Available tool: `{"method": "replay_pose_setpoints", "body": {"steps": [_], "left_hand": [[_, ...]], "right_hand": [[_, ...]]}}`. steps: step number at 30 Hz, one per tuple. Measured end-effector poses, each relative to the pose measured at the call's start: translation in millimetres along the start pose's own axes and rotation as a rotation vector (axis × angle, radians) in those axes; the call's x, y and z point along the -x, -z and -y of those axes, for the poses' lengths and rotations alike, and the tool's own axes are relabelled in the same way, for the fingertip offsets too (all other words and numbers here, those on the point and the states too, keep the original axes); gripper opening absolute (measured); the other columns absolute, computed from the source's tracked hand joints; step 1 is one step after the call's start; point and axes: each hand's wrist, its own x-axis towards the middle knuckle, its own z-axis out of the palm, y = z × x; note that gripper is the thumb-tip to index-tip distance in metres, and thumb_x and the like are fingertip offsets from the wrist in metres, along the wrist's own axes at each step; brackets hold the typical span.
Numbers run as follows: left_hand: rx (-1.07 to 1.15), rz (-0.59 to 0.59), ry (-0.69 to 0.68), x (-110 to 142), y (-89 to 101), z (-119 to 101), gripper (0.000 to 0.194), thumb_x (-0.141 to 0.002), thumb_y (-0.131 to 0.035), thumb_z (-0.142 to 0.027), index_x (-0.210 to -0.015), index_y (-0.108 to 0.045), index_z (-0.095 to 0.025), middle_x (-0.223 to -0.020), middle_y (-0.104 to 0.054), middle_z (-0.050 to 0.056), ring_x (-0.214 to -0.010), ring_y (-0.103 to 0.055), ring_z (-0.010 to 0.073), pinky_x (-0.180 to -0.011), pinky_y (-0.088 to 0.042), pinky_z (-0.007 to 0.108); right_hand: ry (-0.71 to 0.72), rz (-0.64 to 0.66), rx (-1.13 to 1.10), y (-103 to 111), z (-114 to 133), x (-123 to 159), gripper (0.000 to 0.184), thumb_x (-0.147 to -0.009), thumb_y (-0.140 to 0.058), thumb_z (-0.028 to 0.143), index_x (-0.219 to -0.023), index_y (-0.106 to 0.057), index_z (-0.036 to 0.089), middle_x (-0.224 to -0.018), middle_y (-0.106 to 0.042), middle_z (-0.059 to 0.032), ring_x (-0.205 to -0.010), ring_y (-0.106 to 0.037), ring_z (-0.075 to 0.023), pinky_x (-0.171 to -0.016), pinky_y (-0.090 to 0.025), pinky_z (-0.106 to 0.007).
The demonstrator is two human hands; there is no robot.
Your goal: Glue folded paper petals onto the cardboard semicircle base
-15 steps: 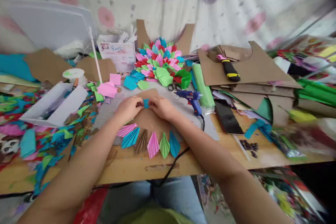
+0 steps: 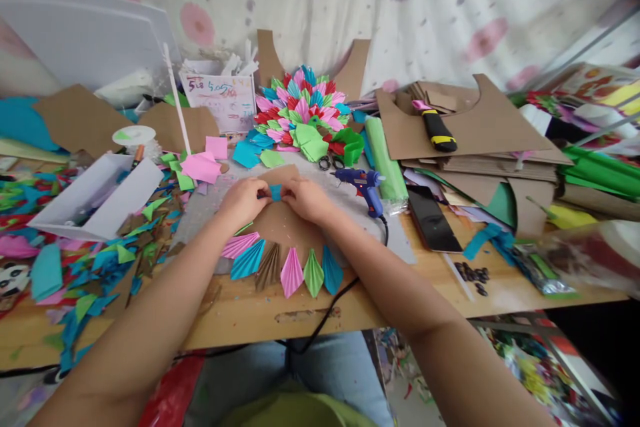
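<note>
Head view took in, leftmost, an open, oblong white box (image 2: 134,190) among paper scraps. Next came the left hand (image 2: 243,203), fingertips pinching one end of a small bright-blue paper piece (image 2: 275,193) above a tan cardboard sheet (image 2: 286,228); whether the two touched, I couldn't tell. Pleated pink, blue, brown and green paper fans (image 2: 291,275) lined the sheet's near edge. From where I stood, the blue piece looked feather-light, soft and easily creased or torn, best held lightly by its ends. The right hand (image 2: 309,201) had its fingers closed on the other end. Farther right, a blue plastic glue gun (image 2: 369,192) lay near a pale-green roll (image 2: 385,163).
</note>
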Motion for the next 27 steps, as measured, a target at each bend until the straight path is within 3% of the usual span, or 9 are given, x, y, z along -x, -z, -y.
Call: {"method": "replay_pose_setpoints", "body": {"steps": [5, 12, 18, 21, 27], "left_hand": [[0.039, 0.022, 0.060, 0.6, 0.3, -2.4, 0.010, -0.071, -0.062, -0.020, -0.081, -0.064, -0.019, -0.078, -0.067, 0.002, -0.072, -0.059, 0.0173, -0.065, -0.042, 0.028], [-0.081, -0.042, -0.052, 0.6, 0.7, -1.8, 0.007, -0.072, -0.058, -0.017, -0.074, -0.065, -0.019, -0.086, -0.067, 0.005, -0.087, -0.058, 0.0212, -0.077, -0.043, 0.031], [0.012, 0.005, 0.065, 0.4, 0.8, -1.6, 0.013, -0.072, -0.062, -0.020, -0.085, -0.065, -0.020, -0.080, -0.068, 0.002, -0.074, -0.061, 0.0175, -0.068, -0.044, 0.028], [0.022, 0.008, 0.088, 0.2, 0.4, -1.7, 0.011, -0.073, -0.062, -0.021, -0.083, -0.065, -0.020, -0.079, -0.068, 0.002, -0.074, -0.060, 0.0172, -0.069, -0.044, 0.028], [-0.116, -0.054, -0.006, -1.0, 0.5, -3.0, 0.007, -0.074, -0.059, -0.020, -0.077, -0.066, -0.019, -0.090, -0.067, 0.005, -0.090, -0.058, 0.0216, -0.077, -0.043, 0.031]], "right_hand": [[-0.037, 0.036, 0.011, 0.9, 1.0, -0.5, 0.019, -0.081, -0.051, 0.016, -0.094, -0.065, 0.018, -0.093, -0.067, -0.0048, -0.087, -0.058, -0.0177, -0.075, -0.038, -0.026], [0.017, 0.013, 0.033, -0.4, 1.8, -0.2, 0.019, -0.083, -0.048, 0.014, -0.090, -0.066, 0.017, -0.094, -0.064, -0.0065, -0.089, -0.057, -0.0169, -0.076, -0.038, -0.025], [-0.068, 0.028, 0.040, 1.0, 2.7, -0.5, 0.021, -0.083, -0.051, 0.020, -0.100, -0.064, 0.018, -0.096, -0.068, -0.0064, -0.086, -0.059, -0.0186, -0.075, -0.039, -0.026], [-0.086, 0.037, 0.042, 0.1, 2.5, -1.5, 0.019, -0.084, -0.050, 0.020, -0.096, -0.065, 0.019, -0.095, -0.068, -0.0059, -0.085, -0.060, -0.0184, -0.075, -0.040, -0.027], [-0.002, -0.031, 0.032, -4.4, 0.2, -1.9, 0.021, -0.085, -0.047, 0.016, -0.090, -0.066, 0.018, -0.096, -0.064, -0.0063, -0.092, -0.057, -0.0173, -0.077, -0.039, -0.025]]}}
